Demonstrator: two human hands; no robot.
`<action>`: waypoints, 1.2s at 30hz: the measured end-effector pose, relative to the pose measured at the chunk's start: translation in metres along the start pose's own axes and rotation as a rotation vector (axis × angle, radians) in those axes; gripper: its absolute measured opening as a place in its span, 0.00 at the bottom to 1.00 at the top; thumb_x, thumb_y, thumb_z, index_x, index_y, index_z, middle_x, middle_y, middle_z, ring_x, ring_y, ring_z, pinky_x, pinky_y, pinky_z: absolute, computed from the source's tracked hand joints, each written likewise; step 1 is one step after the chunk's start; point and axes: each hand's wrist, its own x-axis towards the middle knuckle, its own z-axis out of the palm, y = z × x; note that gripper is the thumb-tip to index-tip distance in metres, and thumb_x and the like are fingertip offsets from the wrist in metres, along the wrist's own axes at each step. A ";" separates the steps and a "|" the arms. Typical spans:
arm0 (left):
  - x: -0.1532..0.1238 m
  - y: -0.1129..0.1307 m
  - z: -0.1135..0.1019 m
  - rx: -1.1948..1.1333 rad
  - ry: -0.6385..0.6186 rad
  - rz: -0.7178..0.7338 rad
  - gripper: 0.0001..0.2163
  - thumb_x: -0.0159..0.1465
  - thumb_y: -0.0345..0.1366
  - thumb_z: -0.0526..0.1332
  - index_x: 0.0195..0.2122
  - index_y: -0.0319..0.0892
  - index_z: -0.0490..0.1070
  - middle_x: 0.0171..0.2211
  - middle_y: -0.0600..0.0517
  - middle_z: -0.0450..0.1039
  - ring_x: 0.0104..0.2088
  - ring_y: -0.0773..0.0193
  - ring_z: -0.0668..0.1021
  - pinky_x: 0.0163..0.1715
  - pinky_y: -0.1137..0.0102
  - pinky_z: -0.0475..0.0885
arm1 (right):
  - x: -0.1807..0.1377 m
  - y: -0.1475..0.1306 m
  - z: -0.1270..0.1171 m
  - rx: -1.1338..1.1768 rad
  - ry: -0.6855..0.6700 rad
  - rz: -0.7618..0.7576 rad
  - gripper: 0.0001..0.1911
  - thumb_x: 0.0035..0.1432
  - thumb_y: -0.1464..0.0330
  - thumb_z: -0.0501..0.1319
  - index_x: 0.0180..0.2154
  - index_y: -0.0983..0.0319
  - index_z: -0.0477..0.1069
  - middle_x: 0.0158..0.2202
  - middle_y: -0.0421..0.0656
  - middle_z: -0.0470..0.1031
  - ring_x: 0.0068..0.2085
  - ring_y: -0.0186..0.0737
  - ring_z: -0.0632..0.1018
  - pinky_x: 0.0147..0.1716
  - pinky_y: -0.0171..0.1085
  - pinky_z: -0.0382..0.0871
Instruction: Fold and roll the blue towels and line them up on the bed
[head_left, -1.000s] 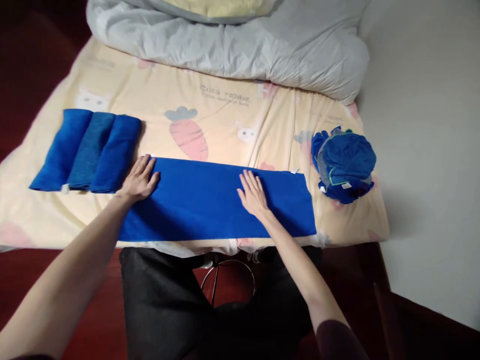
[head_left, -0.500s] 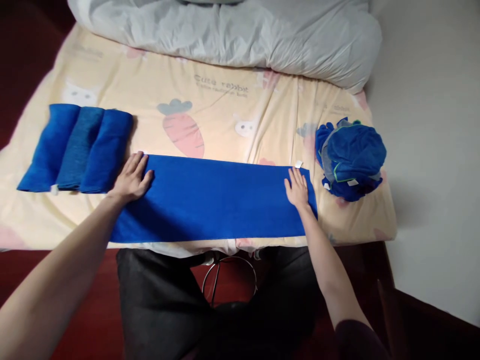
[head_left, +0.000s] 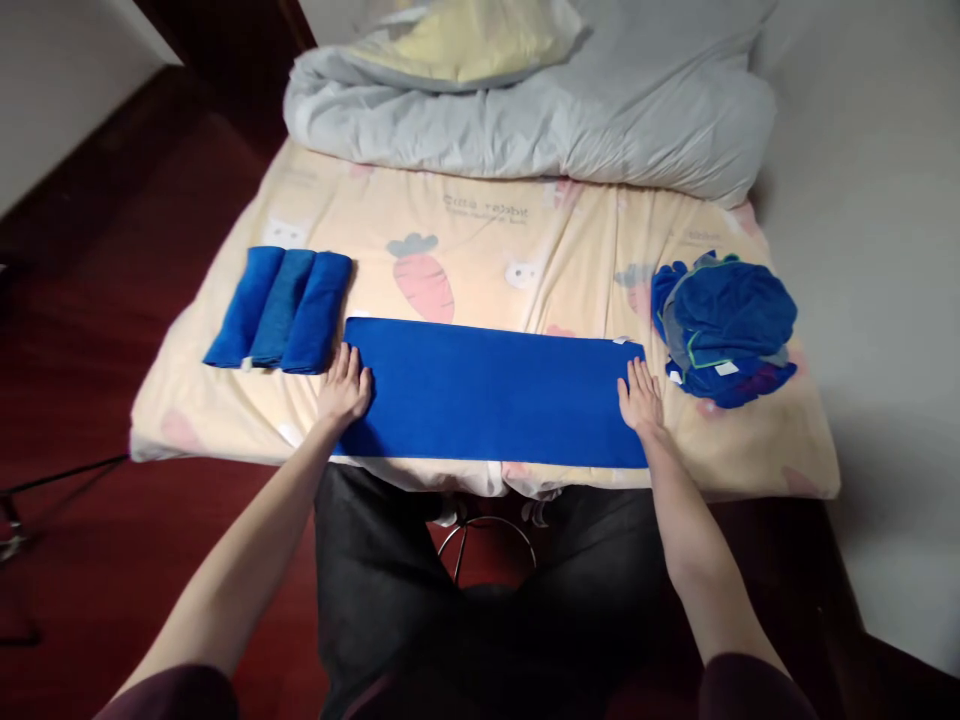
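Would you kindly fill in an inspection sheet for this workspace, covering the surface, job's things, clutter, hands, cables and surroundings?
Surface: patterned sheet, lightly wrinkled, with carrot and rabbit prints.
Job's things: blue cloth spread in a flat strip; three blue bundles side by side to its left; bunched blue pile to its right.
Clutter: pale quilt at the far side, a yellow item on top.
Hands: left hand palm down at the strip's left end; right hand likewise at its right.
Cables: thin dark line at far left, cord or rod unclear.
Surroundings: dark red floor; pale wall.
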 end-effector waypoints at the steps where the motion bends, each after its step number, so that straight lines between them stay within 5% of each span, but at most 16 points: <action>1: -0.012 0.001 -0.002 0.007 -0.009 -0.012 0.35 0.74 0.49 0.41 0.74 0.28 0.51 0.76 0.35 0.44 0.76 0.46 0.50 0.73 0.49 0.47 | -0.013 0.003 -0.003 0.004 -0.001 -0.018 0.34 0.75 0.58 0.39 0.73 0.69 0.51 0.76 0.51 0.50 0.76 0.45 0.52 0.75 0.52 0.45; 6: -0.069 0.004 -0.014 0.023 -0.025 -0.069 0.33 0.74 0.47 0.40 0.74 0.30 0.52 0.76 0.37 0.46 0.76 0.48 0.49 0.73 0.48 0.44 | -0.077 0.017 -0.018 0.012 0.024 -0.067 0.34 0.73 0.60 0.39 0.73 0.66 0.53 0.75 0.48 0.54 0.75 0.44 0.55 0.75 0.51 0.47; 11: -0.108 0.008 -0.024 0.053 -0.015 -0.099 0.32 0.73 0.44 0.41 0.74 0.30 0.51 0.76 0.37 0.45 0.76 0.48 0.47 0.73 0.46 0.45 | -0.106 0.019 -0.031 0.044 0.026 -0.040 0.33 0.71 0.62 0.41 0.73 0.61 0.56 0.73 0.48 0.58 0.74 0.46 0.59 0.74 0.54 0.52; 24: -0.119 0.019 -0.029 0.041 0.031 -0.217 0.31 0.74 0.44 0.44 0.73 0.33 0.54 0.76 0.38 0.43 0.76 0.42 0.44 0.72 0.43 0.43 | -0.105 0.026 -0.024 0.055 0.141 -0.070 0.32 0.69 0.59 0.43 0.69 0.58 0.63 0.69 0.49 0.67 0.71 0.48 0.65 0.71 0.54 0.59; 28: -0.148 0.078 -0.020 -0.124 0.254 -0.309 0.30 0.73 0.45 0.48 0.70 0.31 0.58 0.76 0.35 0.42 0.76 0.43 0.45 0.73 0.45 0.45 | -0.090 0.015 -0.031 0.034 0.172 -0.019 0.30 0.69 0.60 0.43 0.64 0.58 0.71 0.63 0.52 0.74 0.67 0.55 0.70 0.68 0.58 0.60; 30: -0.172 0.129 -0.006 -0.349 0.317 -0.357 0.25 0.72 0.45 0.49 0.66 0.39 0.64 0.72 0.37 0.56 0.73 0.47 0.58 0.72 0.49 0.53 | -0.073 -0.003 -0.040 0.022 0.205 0.028 0.28 0.69 0.61 0.44 0.60 0.59 0.74 0.60 0.54 0.76 0.64 0.59 0.71 0.65 0.60 0.61; 33: -0.207 0.210 0.019 -0.923 0.105 -0.478 0.19 0.69 0.48 0.58 0.58 0.49 0.71 0.52 0.43 0.77 0.56 0.50 0.78 0.61 0.55 0.70 | -0.038 -0.046 -0.056 0.047 0.216 -0.014 0.26 0.70 0.63 0.46 0.57 0.62 0.75 0.58 0.54 0.77 0.61 0.58 0.72 0.63 0.57 0.63; 36: -0.231 0.269 0.038 -1.411 -0.167 -0.605 0.20 0.62 0.51 0.69 0.53 0.53 0.76 0.37 0.48 0.79 0.41 0.53 0.82 0.48 0.60 0.78 | 0.000 -0.103 -0.067 0.109 0.109 -0.187 0.22 0.69 0.68 0.48 0.54 0.61 0.77 0.55 0.53 0.78 0.58 0.55 0.72 0.60 0.53 0.64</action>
